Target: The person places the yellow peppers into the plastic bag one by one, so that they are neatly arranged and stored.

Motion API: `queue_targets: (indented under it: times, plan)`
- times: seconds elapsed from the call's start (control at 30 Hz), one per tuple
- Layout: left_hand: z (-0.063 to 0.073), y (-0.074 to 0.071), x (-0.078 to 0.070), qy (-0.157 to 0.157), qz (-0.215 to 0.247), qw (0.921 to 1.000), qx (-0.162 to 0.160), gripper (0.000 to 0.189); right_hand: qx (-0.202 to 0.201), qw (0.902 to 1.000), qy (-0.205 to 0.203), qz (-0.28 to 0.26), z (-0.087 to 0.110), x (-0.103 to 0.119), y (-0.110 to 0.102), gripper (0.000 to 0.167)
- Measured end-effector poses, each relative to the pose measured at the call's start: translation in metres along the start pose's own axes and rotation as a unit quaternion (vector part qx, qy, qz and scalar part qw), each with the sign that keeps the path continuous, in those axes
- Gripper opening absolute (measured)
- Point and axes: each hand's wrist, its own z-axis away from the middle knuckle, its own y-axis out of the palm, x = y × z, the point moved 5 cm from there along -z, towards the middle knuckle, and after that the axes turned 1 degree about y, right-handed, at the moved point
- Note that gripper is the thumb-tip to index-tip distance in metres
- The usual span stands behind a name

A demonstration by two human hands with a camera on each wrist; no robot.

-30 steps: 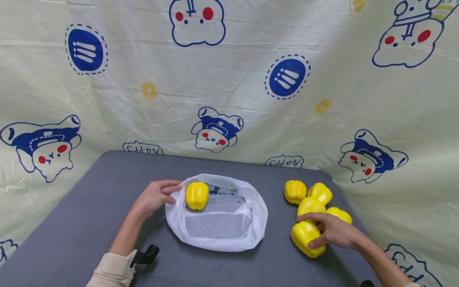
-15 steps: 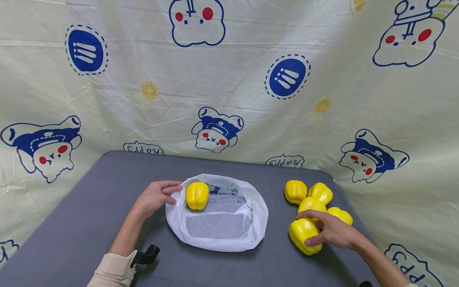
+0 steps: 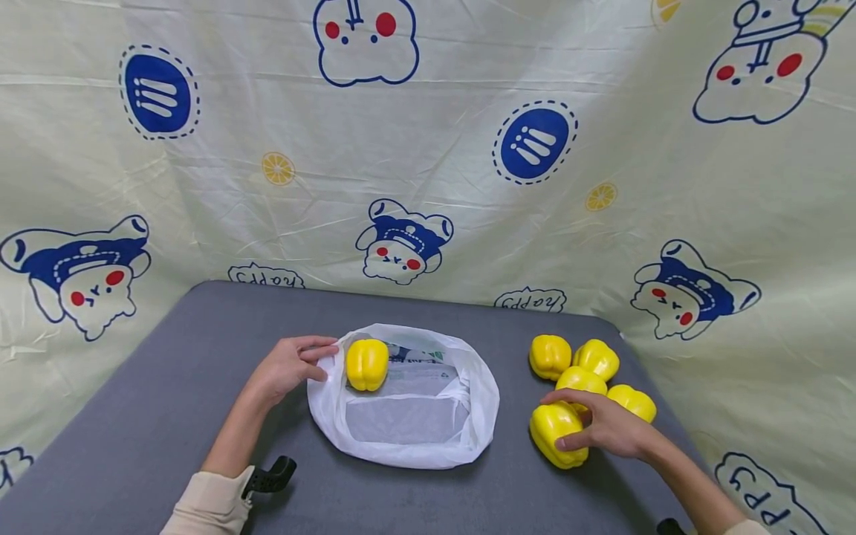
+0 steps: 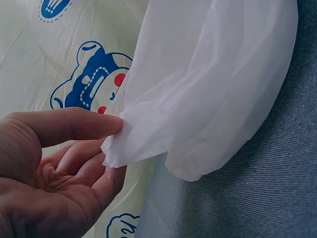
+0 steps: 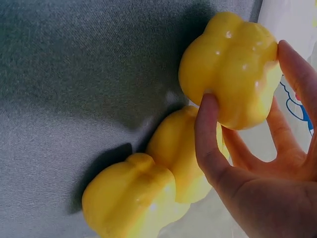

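Note:
A white plastic bag (image 3: 401, 455) stands with its mouth spread wide on the grey table. One yellow bell pepper (image 3: 367, 365) lies inside it at the left. My left hand (image 3: 284, 371) pinches the bag's left rim; the left wrist view shows thumb and fingers on the thin plastic (image 4: 198, 99). To the right of the bag, my right hand (image 3: 611, 425) grips another yellow bell pepper (image 3: 556, 437) between thumb and fingers. That same held pepper (image 5: 233, 72) fills the upper part of the right wrist view. Whether it touches the table is unclear.
Several more yellow bell peppers (image 3: 550, 357) sit clustered behind and beside my right hand, near the table's right edge. A patterned curtain (image 3: 441, 163) hangs behind the grey table (image 3: 221, 334). A black strap mount (image 3: 270, 475) is on my left wrist.
My right hand has shifted slightly left, carrying the gripped bell pepper a little left and away from the cluster. My left hand and the bag keep their places.

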Motion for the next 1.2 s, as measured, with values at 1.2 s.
queue_targets:
  times: [1.2]
  plan:
    - [-0.001, -0.001, 0.003, 0.002, 0.009, 0.9999, -0.004, 0.060, -0.008, 0.9997, -0.024, -0.002, -0.004, 0.020, -0.012, 0.089]
